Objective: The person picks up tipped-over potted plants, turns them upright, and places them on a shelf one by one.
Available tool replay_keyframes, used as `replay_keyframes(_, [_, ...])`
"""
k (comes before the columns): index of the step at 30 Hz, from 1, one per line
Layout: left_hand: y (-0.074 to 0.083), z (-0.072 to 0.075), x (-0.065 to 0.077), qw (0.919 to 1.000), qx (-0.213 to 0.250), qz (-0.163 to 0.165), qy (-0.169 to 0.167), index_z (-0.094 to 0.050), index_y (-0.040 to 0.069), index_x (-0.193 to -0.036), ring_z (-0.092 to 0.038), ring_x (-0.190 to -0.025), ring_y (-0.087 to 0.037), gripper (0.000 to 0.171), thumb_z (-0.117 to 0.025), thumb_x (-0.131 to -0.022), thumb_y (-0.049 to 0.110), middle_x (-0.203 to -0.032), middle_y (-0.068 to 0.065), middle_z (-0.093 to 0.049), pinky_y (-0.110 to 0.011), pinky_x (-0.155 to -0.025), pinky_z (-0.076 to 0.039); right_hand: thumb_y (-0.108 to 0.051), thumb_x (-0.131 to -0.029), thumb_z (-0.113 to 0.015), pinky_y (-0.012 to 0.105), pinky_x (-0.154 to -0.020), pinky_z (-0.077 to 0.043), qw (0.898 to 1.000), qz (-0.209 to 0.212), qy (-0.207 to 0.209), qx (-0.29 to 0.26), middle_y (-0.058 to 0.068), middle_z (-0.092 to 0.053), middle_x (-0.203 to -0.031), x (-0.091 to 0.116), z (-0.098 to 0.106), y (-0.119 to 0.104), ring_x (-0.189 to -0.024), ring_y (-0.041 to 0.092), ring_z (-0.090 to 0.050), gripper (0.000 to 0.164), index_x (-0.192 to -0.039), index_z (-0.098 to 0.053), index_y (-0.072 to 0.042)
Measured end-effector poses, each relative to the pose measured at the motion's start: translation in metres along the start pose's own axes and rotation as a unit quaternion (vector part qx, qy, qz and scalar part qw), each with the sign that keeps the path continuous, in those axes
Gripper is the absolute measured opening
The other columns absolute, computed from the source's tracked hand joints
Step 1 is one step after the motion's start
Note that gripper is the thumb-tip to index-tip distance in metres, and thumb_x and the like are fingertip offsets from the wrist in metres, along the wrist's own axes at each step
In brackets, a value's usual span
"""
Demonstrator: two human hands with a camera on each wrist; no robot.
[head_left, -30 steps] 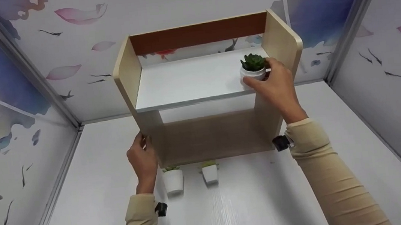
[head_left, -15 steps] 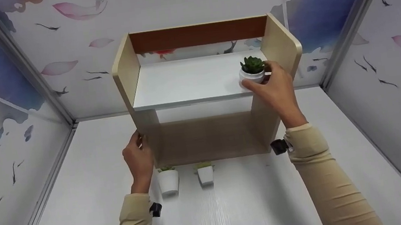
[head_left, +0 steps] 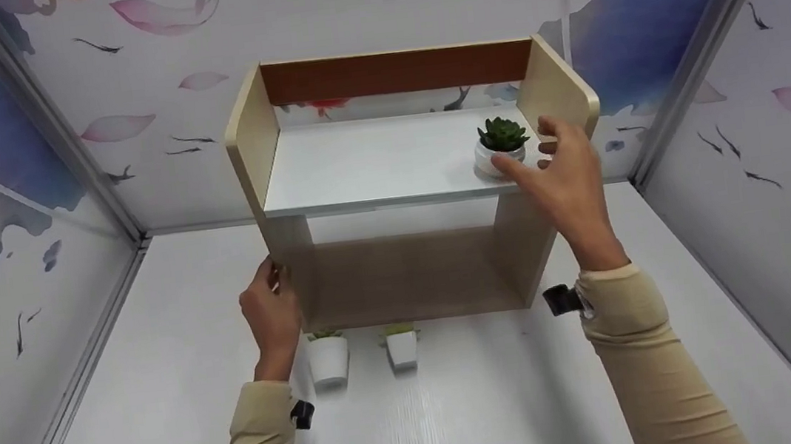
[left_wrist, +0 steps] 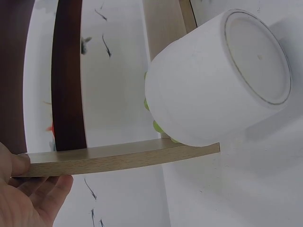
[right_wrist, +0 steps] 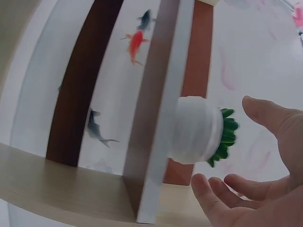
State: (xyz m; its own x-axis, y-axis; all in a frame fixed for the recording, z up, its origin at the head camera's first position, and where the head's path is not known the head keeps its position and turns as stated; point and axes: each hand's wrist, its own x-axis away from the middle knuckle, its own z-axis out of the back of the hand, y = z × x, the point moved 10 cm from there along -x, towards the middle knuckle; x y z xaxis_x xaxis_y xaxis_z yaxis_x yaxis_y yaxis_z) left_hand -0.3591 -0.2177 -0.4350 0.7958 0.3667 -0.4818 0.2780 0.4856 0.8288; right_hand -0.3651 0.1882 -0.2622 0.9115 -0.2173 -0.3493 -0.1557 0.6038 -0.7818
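Note:
A green succulent in a round white pot stands upright at the right end of the shelf unit's white upper board. Just to its right is my right hand, thumb and fingers spread apart; the right wrist view shows a gap between them and the pot. My left hand holds the front edge of the left side panel, thumb on one face and fingers on the other.
Two more white potted plants, a larger round one and a smaller tapered one, are on the white table in front of the shelf unit. Printed walls enclose the table at the back and both sides.
My right hand has let go of the succulent pot and drawn back a little to the right, its fingers opening. The pot stays on the board, and my left hand keeps its hold.

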Motion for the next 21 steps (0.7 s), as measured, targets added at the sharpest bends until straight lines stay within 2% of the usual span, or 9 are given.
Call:
replay_keyframes(5, [-0.002,0.000,-0.001,1.0000,0.000,0.002,-0.001,-0.063,-0.005,-0.134,-0.070,-0.114,-0.036,0.033,-0.060,-0.103,0.004,-0.125,-0.024,-0.070,-0.047,-0.091,-0.060,-0.033,-0.089,-0.081,0.041,-0.104,-0.053,0.998,0.024,0.026,-0.042,0.015,-0.056,-0.143,0.020,0.014,-0.015,-0.126,0.028,-0.060,0.070,-0.145,-0.052,-0.001])
replay_keyframes(11, [-0.004,0.002,0.000,0.9999,-0.003,0.011,-0.001,-0.062,-0.004,-0.136,-0.069,-0.116,-0.035,0.034,-0.060,-0.103,0.005,-0.129,-0.023,-0.068,-0.047,-0.093,-0.059,-0.037,-0.093,-0.077,0.036,-0.103,-0.054,0.996,0.045,0.020,-0.080,0.009,-0.062,-0.133,0.051,0.020,-0.029,-0.120,0.023,-0.064,0.058,-0.139,-0.061,-0.006])
replay_keyframes(17, [-0.006,0.001,0.000,1.0000,-0.004,0.006,0.001,-0.062,-0.005,-0.136,-0.069,-0.116,-0.035,0.034,-0.060,-0.103,0.005,-0.129,-0.023,-0.068,-0.046,-0.094,-0.059,-0.031,-0.095,-0.075,0.022,-0.097,-0.055,0.992,0.070,-0.017,-0.099,0.006,-0.067,-0.128,0.079,0.007,-0.035,-0.111,0.015,-0.067,0.047,-0.135,-0.065,-0.008])
replay_keyframes(21, [-0.006,-0.001,0.000,1.0000,-0.004,-0.003,0.001,-0.063,-0.005,-0.135,-0.070,-0.116,-0.034,0.033,-0.060,-0.103,0.005,-0.128,-0.023,-0.069,-0.045,-0.093,-0.059,-0.030,-0.095,-0.075,0.014,-0.093,-0.052,0.992,0.078,-0.039,-0.092,0.006,-0.067,-0.128,0.090,-0.010,-0.030,-0.112,0.016,-0.067,0.046,-0.134,-0.065,-0.007])
